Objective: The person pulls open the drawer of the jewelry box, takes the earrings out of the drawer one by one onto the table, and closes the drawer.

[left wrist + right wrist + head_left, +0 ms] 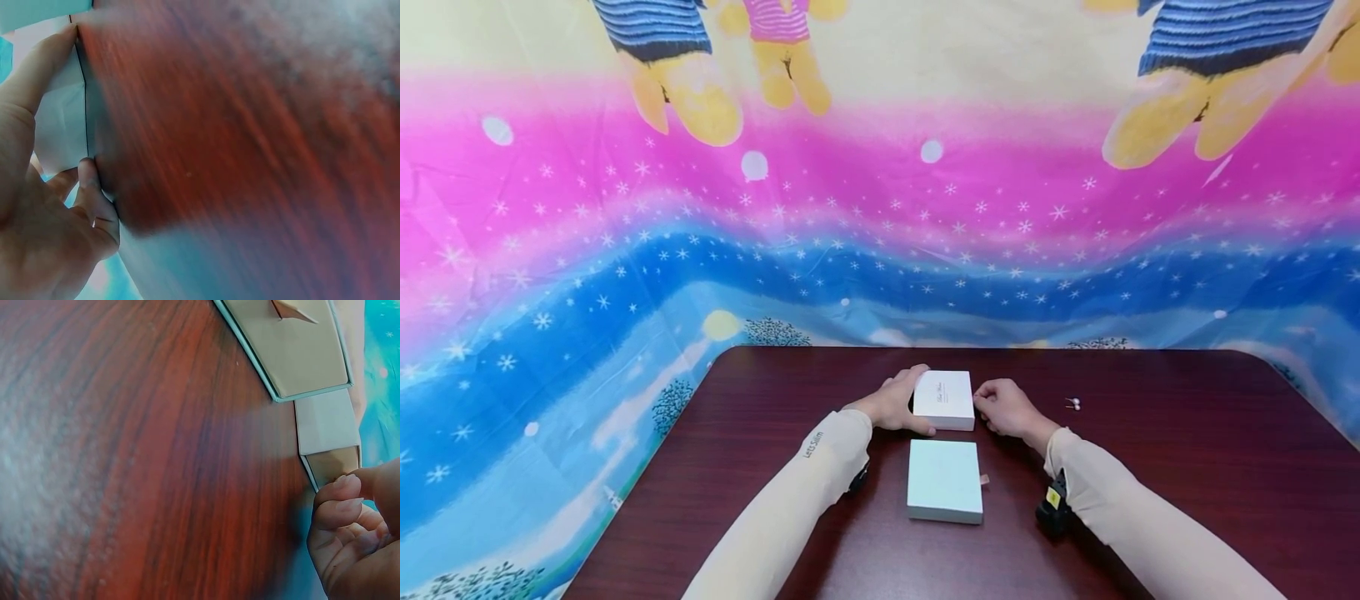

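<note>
A small white drawer box with dark lettering on top lies near the table's middle. My left hand grips it from the left, thumb along the near edge and fingers round the far side. At the box's right side is my right hand, thumb and forefinger pinched together. In the right wrist view those fingertips meet the box's tan drawer end; the pull tab there is hidden behind them. Nearer me lies a pale green box, its ribbon tab sticking out to the right.
A pair of small pearl-like earrings lies on the dark red-brown table, right of my right hand. A colourful printed cloth hangs behind the table's far edge.
</note>
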A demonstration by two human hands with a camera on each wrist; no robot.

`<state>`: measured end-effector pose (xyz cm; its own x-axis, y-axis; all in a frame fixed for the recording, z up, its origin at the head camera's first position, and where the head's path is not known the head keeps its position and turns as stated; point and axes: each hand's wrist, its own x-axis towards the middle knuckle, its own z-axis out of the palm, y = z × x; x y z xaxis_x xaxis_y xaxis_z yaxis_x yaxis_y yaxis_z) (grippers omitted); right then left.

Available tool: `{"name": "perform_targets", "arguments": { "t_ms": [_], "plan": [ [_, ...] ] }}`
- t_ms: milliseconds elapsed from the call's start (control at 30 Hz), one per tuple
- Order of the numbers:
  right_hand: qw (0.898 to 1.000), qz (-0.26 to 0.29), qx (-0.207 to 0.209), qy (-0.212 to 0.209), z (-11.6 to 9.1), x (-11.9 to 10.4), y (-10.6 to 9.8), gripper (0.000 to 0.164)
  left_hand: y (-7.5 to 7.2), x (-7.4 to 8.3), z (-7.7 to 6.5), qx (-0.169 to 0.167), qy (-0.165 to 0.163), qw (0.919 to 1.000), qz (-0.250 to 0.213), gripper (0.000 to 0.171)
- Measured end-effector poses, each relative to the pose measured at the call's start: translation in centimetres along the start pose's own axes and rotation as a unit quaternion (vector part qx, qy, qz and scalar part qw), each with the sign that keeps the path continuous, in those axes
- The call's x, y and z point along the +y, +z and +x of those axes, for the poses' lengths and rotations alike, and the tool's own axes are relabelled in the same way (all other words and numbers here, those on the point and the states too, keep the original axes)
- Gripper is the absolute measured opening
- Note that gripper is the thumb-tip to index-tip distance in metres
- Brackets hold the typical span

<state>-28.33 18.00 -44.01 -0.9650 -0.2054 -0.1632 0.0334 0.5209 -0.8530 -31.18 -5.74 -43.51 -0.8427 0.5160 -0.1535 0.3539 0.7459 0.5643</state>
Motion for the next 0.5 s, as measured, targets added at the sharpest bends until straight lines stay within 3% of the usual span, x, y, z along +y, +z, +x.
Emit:
{"name": "perform_targets", "arguments": {
  "t_ms": [500],
  "plan": [
    [1.0,-0.003,0.009,-0.007,-0.08,0.54,-0.41,0.023,0.45,0.04,-0.06,0.018,-0.008,0.9997,0.018,0.116]
  ]
}}
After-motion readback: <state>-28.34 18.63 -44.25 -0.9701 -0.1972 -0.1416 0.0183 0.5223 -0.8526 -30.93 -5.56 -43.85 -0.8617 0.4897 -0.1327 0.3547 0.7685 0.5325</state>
